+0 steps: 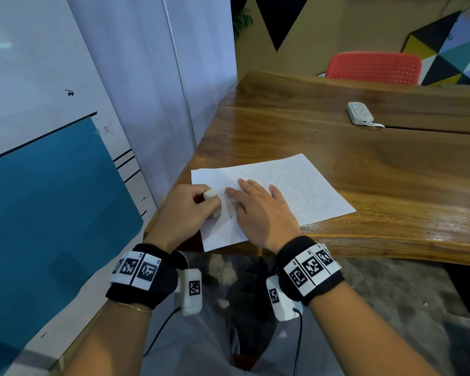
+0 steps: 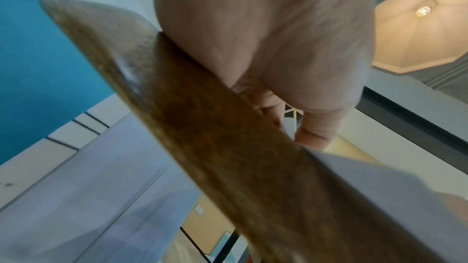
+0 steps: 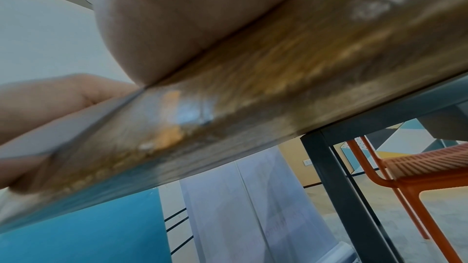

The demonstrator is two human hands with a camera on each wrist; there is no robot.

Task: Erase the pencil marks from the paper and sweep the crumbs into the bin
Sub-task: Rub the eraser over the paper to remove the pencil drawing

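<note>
White eraser [image 1: 210, 193] was pinched in my left hand [image 1: 190, 203]; right hand [image 1: 258, 210] lay flat on paper [image 1: 304, 185]. Hard rubbing could crumple it near the table [image 1: 364, 164] edge.

Setting: office or shared meeting room. Evidence: long wooden table [image 1: 337, 147] on dark metal legs; white power strip [image 1: 360, 112] lying on its far right part; red perforated chair [image 1: 372, 67] at the far side; geometric wall mural [image 1: 451, 47] behind; frosted partition panels [image 1: 136, 77] at left.
</note>
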